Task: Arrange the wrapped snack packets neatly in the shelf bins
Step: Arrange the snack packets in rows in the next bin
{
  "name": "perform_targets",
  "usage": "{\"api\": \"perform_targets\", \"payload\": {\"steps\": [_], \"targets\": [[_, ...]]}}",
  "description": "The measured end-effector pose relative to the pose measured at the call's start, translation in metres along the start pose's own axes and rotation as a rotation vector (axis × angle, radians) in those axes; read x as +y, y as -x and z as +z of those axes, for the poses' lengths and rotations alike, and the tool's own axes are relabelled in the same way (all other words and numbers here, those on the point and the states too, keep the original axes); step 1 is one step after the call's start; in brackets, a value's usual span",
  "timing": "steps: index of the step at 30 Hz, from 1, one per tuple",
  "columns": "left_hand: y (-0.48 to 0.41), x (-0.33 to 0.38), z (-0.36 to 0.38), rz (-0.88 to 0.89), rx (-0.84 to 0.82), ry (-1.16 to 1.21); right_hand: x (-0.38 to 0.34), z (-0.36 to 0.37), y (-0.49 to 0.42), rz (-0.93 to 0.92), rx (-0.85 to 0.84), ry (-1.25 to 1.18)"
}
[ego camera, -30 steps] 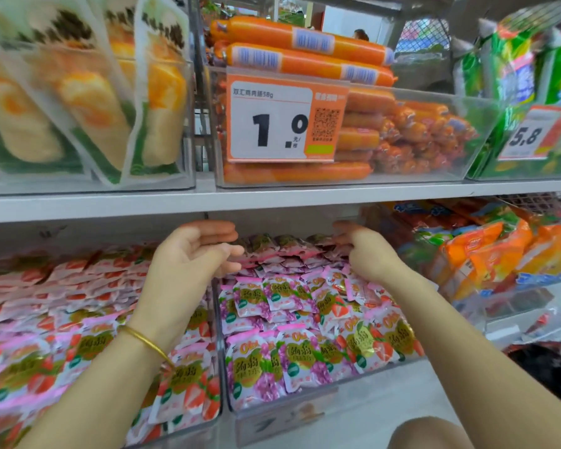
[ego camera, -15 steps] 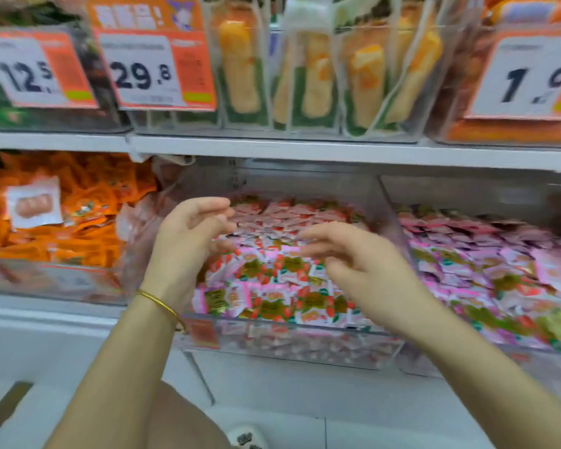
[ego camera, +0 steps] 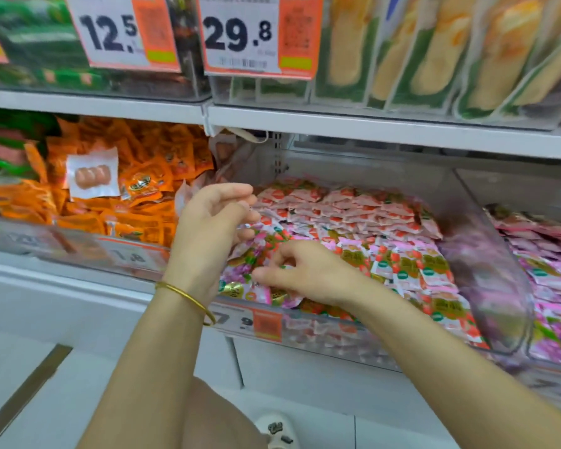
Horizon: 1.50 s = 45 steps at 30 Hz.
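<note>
With my right hand (ego camera: 308, 275) pinching a pink snack packet (ego camera: 272, 295) at the clear bin's (ego camera: 486, 286) front-left corner and my left hand (ego camera: 212, 228) hovering loosely curled, seemingly empty, I'd lift gently and lay it flat along the rows.

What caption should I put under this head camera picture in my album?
Left hand and right hand reach among pink snack packets in a clear bin.

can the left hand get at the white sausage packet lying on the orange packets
Probably yes. The flat white sausage packet lies uncovered on top of the orange foil packets, in the open-topped clear plastic bin just beside the left hand. The gap under the white shelf looks free.
</note>
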<state>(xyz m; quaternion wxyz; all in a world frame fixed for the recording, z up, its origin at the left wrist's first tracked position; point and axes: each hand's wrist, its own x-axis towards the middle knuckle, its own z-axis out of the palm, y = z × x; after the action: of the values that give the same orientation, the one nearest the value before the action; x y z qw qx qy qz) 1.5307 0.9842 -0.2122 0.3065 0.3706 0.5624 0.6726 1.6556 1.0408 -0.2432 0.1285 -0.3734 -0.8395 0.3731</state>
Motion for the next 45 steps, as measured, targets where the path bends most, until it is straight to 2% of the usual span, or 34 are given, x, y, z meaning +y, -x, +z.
{"api": "perform_targets", "payload": {"steps": [4, 5, 8, 13, 17, 20, 25, 26, 28, 30, 31, 34, 37, 40, 45], "targets": [[0.000, -0.001, 0.001, 0.009, -0.022, -0.006, -0.008, 0.008, -0.003, -0.015, 0.018, 0.200], [0.000, -0.001, 0.002, 0.009, -0.026, -0.010, -0.009, 0.008, -0.003, -0.018, 0.033, 0.185], [0.000, -0.001, 0.005, 0.012, -0.033, 0.005, -0.009, -0.008, 0.003, -0.014, 0.091, -0.008], [0.005, -0.005, 0.021, 0.070, -0.070, -0.153, 0.009, -0.050, 0.033, 0.055, 0.350, -0.403], [0.019, -0.006, 0.055, -0.133, -0.327, -0.060, 0.017, -0.069, 0.057, 0.042, 0.501, -0.496], [0.028, -0.006, 0.081, -0.150, -0.430, -0.042, 0.022, -0.080, 0.076, 0.046, 0.598, -0.447], [0.043, 0.001, 0.124, -0.257, -0.527, 0.082, 0.038, -0.107, 0.126, -0.034, 0.719, -0.142], [0.046, 0.003, 0.133, -0.285, -0.577, 0.102, 0.044, -0.117, 0.141, -0.091, 0.701, -0.125], [0.053, 0.007, 0.155, -0.342, -0.705, 0.154, 0.057, -0.136, 0.172, -0.207, 0.548, -0.051], [0.060, 0.010, 0.179, -0.388, -0.825, 0.156, 0.073, -0.148, 0.199, -0.288, 0.395, 0.135], [0.063, 0.011, 0.192, -0.401, -0.873, 0.135, 0.084, -0.152, 0.210, -0.308, 0.376, 0.225], [0.077, 0.018, 0.234, -0.447, -0.966, 0.079, 0.109, -0.157, 0.234, -0.302, 0.527, 0.212], [0.089, 0.023, 0.271, -0.556, -0.951, 0.089, 0.132, -0.167, 0.251, -0.290, 0.745, 0.237], [0.096, 0.023, 0.302, -0.618, -0.948, 0.067, 0.156, -0.181, 0.264, -0.246, 0.870, 0.295], [0.087, 0.012, 0.333, -0.512, -0.793, -0.037, 0.212, -0.229, 0.263, 0.024, 1.065, 0.331]]}}
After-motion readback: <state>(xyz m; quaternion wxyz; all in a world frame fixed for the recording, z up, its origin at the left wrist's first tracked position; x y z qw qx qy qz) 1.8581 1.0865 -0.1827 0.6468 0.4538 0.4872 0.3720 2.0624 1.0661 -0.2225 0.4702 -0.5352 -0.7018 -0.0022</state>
